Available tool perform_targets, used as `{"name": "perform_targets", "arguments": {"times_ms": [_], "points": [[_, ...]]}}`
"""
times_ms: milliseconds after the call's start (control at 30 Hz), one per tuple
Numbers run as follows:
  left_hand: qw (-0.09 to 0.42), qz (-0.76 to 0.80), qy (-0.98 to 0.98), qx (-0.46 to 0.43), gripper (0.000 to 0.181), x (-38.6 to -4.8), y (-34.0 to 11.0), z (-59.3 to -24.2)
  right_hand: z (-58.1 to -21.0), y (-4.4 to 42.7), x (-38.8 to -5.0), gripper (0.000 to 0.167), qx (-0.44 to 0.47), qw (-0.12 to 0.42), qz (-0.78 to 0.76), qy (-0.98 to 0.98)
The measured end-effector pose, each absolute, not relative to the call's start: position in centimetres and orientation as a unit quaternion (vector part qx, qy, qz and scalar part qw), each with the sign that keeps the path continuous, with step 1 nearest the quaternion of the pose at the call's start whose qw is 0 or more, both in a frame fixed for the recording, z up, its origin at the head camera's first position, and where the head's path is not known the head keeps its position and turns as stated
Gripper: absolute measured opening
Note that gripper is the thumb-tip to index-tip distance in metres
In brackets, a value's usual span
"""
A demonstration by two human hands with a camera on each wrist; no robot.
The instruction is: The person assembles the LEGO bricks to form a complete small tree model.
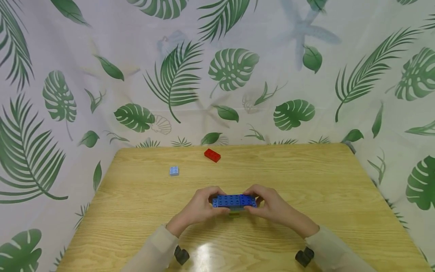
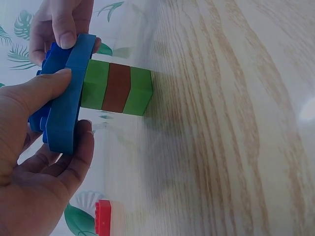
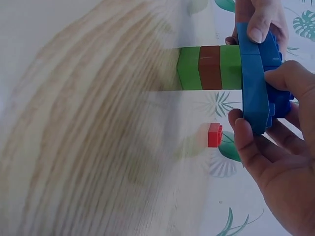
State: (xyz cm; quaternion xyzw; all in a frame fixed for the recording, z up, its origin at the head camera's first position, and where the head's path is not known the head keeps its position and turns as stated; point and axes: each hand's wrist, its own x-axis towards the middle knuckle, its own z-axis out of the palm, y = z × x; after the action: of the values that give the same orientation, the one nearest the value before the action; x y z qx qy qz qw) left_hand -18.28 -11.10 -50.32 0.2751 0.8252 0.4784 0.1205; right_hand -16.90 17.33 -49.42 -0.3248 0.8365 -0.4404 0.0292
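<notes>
Blue bricks (image 1: 229,200) form a wide two-layer top over a narrow column of green (image 2: 137,91), brown (image 2: 116,88) and green bricks, which stands upright on the table. My left hand (image 1: 203,206) grips the left end of the blue layers, thumb on the near side and fingers behind. At the right end, my right hand (image 1: 270,204) holds them the same way, its thumb (image 3: 285,77) on the blue side. In the head view the column is mostly hidden beneath the blue bricks.
A red brick (image 1: 212,155) lies near the table's back edge. A light blue brick (image 1: 174,171) sits left of it, slightly nearer. The wooden table (image 1: 136,211) meets a leaf-patterned cloth (image 1: 190,83) behind and at both sides.
</notes>
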Motion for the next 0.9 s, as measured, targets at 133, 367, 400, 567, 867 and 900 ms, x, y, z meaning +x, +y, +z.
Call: {"name": "perform_targets", "arguments": {"times_ms": [133,367,400,567,867,900], "points": [[0.117,0.477,0.827,0.273,0.032,-18.2,-11.1,-50.4,-49.6,17.4,-17.1,0.027,-0.327,0.038,-0.443,0.834],[0.116,0.476,0.828,0.273,0.032,-18.2,-11.1,-50.4,-50.0,17.4,-17.3,0.031,-0.313,0.051,-0.454,0.833],[0.116,0.477,0.828,0.272,0.032,-18.2,-11.1,-50.4,-50.0,17.4,-17.3,0.031,-0.311,0.053,-0.455,0.833],[0.119,0.475,0.828,0.272,0.032,-18.2,-11.0,-50.4,-50.3,17.6,-17.4,0.032,-0.292,0.067,-0.460,0.836],[0.107,0.446,0.841,0.286,0.036,-18.5,-11.0,-50.0,-50.9,17.4,-17.1,0.035,-0.266,0.069,-0.484,0.831],[0.107,0.443,0.843,0.287,0.036,-18.5,-11.1,-50.0,-50.9,17.3,-17.1,0.035,-0.265,0.068,-0.486,0.830]]}}
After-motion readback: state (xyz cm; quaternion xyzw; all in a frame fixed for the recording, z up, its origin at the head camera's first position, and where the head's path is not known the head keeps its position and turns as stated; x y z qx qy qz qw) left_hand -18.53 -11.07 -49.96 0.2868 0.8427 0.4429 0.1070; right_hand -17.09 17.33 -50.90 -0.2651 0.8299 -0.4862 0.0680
